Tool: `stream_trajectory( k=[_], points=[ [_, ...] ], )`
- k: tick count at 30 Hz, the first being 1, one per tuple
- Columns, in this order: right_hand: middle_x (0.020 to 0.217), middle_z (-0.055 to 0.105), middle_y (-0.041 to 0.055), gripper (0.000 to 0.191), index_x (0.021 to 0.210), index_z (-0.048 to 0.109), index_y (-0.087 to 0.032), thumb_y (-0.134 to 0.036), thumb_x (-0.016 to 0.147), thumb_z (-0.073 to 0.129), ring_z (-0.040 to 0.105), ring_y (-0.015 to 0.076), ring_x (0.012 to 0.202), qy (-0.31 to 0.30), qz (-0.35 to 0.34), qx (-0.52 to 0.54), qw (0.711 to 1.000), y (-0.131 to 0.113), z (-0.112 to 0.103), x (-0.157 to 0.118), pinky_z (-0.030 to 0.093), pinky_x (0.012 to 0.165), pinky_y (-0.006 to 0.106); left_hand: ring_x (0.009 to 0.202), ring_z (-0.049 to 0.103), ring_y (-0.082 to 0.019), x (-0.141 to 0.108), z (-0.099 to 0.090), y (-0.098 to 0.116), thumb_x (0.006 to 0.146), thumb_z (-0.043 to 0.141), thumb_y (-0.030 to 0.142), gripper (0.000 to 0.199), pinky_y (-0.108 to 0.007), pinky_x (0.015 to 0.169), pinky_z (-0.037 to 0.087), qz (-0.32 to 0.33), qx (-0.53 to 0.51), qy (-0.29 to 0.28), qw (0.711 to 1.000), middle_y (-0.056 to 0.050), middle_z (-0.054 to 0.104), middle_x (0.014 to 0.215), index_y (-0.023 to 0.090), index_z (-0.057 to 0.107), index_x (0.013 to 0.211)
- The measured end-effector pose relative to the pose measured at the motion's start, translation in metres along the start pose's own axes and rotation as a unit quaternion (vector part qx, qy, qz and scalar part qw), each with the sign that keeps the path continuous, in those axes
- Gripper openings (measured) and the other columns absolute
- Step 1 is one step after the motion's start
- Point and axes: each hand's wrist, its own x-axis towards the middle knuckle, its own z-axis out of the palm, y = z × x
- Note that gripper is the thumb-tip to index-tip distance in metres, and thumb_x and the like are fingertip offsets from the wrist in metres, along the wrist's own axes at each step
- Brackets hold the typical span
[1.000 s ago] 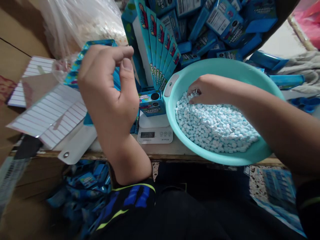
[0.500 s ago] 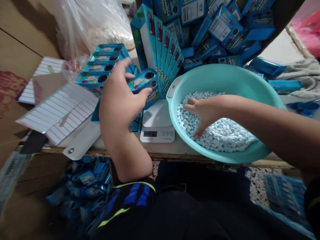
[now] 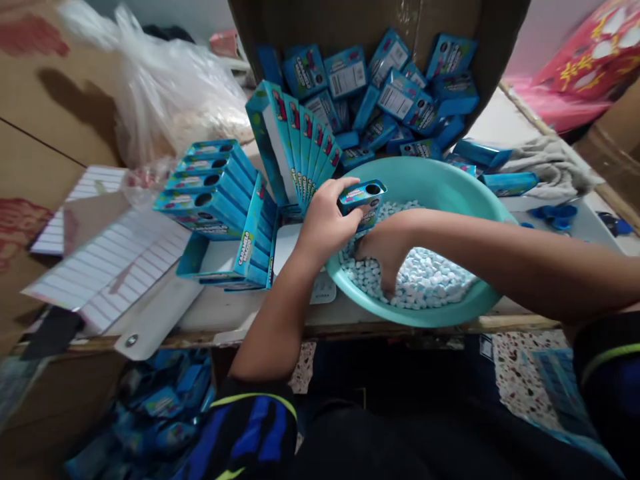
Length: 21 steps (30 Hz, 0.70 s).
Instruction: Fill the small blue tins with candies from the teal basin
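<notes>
Two hands at work. Your left hand [image 3: 327,219] grips one small blue box [image 3: 369,207], thumb and fingers closed on its sides, hole facing up, over the left part of the teal basin [image 3: 425,316]. Your right hand [image 3: 387,247] is in the pale candies [image 3: 435,277] inside the basin, thumb spread from the fingers; fingertips buried, can't tell if they grasp any. White scale [image 3: 324,292] beside the basin, partly behind your left forearm. More blue boxes [image 3: 215,193] stand lined up farther left.
</notes>
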Motion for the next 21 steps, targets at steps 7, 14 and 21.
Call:
stream_trajectory(
  k=[7,14,21],
  points=[
    [0.144,0.057,0.0158,0.104,0.147,0.054,-0.016,-0.057,0.059,0.090,0.057,0.0409,0.125,-0.131,-0.046,-0.034,0.990,-0.005,-0.017,-0.008,0.047,0.101,0.038,0.112,0.065,-0.028,-0.001,-0.006,0.009,0.087,0.070,0.029,0.040,-0.044,0.099,0.053,-0.069,0.045,-0.063,0.995,-0.011,0.069,0.120,0.019,0.060,0.124],
    [0.101,0.072,0.0060,0.071,0.116,0.070,-0.016,-0.042,0.054,0.092,0.067,0.0272,0.086,-0.120,-0.045,0.024,0.991,-0.001,-0.001,-0.005,0.051,0.071,0.033,0.114,0.065,-0.028,-0.001,-0.006,0.012,0.089,0.068,0.031,0.039,-0.044,0.099,0.053,-0.077,0.055,-0.072,0.993,-0.011,0.070,0.119,0.021,0.058,0.126],
    [0.057,0.061,-0.0043,0.041,0.090,0.071,-0.017,-0.036,0.058,0.088,0.056,0.0173,0.048,-0.103,0.005,0.156,0.982,0.016,-0.018,-0.018,0.044,0.047,0.029,0.121,0.063,-0.030,-0.001,-0.005,0.011,0.089,0.068,0.031,0.045,-0.046,0.104,0.051,-0.068,0.051,-0.056,0.995,-0.013,0.066,0.130,0.018,0.057,0.130]
  ],
)
